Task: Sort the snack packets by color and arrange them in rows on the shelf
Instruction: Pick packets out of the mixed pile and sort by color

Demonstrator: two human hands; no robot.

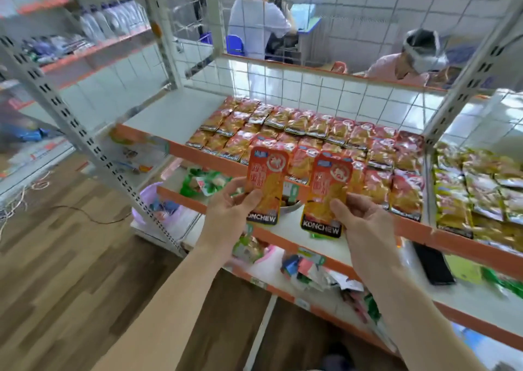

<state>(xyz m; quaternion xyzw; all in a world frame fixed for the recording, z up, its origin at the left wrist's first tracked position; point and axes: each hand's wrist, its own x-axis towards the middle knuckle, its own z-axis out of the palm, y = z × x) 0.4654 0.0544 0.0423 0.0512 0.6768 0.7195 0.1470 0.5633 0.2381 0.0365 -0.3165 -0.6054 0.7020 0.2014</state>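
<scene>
Left hand (229, 204) pinches an orange packet (267, 172) by its lower end and right hand (365, 218) pinches a second packet (331, 184), both upright with long axes pointing at 12. The orange rows (283, 127) lie on the shelf (175, 116) just past them at 12. The bare shelf's off at 10, so the left hand's probably closer to it.

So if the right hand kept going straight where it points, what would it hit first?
Probably the front row of red-orange packets: the right hand, gripping an orange packet, points up and forward at them. Depth is unclear, so the shelf's orange front edge might come first.
</scene>
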